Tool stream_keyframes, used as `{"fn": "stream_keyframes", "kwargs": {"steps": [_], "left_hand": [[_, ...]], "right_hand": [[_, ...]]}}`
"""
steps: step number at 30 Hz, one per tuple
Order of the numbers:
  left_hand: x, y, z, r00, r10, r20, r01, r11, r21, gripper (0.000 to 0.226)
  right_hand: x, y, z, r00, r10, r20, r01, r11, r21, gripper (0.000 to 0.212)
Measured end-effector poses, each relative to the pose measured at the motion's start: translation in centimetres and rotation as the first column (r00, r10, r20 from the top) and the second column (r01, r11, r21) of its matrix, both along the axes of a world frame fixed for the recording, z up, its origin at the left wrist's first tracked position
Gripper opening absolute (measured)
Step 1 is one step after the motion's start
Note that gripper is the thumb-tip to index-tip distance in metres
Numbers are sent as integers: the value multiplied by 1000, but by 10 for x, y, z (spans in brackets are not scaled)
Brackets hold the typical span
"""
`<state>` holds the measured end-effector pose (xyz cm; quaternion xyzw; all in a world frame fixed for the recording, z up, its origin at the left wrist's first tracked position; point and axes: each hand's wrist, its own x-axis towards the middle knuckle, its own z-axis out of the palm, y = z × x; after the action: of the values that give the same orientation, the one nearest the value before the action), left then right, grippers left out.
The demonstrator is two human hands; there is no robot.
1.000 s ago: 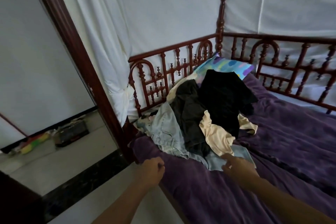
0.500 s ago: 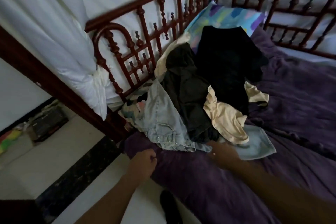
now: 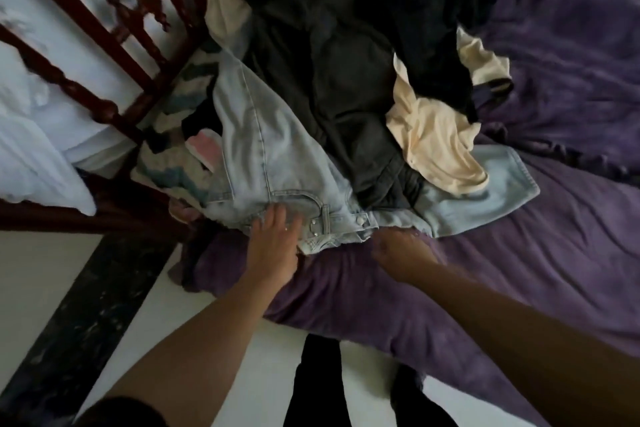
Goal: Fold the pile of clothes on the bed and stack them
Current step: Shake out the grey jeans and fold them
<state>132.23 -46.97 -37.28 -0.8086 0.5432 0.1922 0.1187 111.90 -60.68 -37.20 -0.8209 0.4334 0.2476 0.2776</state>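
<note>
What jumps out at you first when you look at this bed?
A messy pile of clothes sits on the purple bedspread, beside the red wooden rail. At the front lie pale blue jeans, with a cream shirt to their right. The left hand rests on the jeans' waistband.

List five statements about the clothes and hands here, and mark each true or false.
1. The left hand rests on the light blue jeans. True.
2. The cream garment lies under the jeans. False: it lies on top of them.
3. The bedspread is purple. True.
4. The clothes form a neat folded stack. False: they lie in a loose heap.
5. The right hand is raised above the pile. False: it is down by the jeans' waistband.
</note>
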Motion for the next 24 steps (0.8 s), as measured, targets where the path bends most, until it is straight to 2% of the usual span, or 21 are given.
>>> {"fn": "stream_keyframes", "kwargs": {"steps": [2,4,5,7,9,14,17,21,24], "left_hand": [[11,1,-11,999,-12,51,13,999,-33,62],[22,-4,-11,997,-27,75,35,994,-106,35],[27,-8,-8,999,-7,49,14,990,-143,26],[40,-20,8,988,101,-118,-126,966,-224,17],[49,-33,34,937,170,-304,-261,920,-291,13],[49,-47,125,884,100,-456,-324,835,-444,13],[46,-48,189,825,110,-554,-445,731,-518,11],[34,-33,271,749,75,-658,-568,583,-581,16],[19,-19,317,699,63,-712,-653,463,-599,16]], "right_hand": [[8,5,-12,1000,-14,-27,15,999,44,37],[11,7,-20,999,-34,-36,36,998,53,42],[11,8,-21,999,-44,-33,46,998,50,43],[10,8,-20,997,-81,-9,81,996,36,47],[12,7,-12,991,-128,28,128,992,11,57],[30,4,32,950,-213,228,229,972,-46,88],[40,6,66,918,-231,323,257,966,-39,93],[46,19,105,914,-124,385,187,974,-131,82],[37,40,136,802,-219,555,202,975,93,88]]}}
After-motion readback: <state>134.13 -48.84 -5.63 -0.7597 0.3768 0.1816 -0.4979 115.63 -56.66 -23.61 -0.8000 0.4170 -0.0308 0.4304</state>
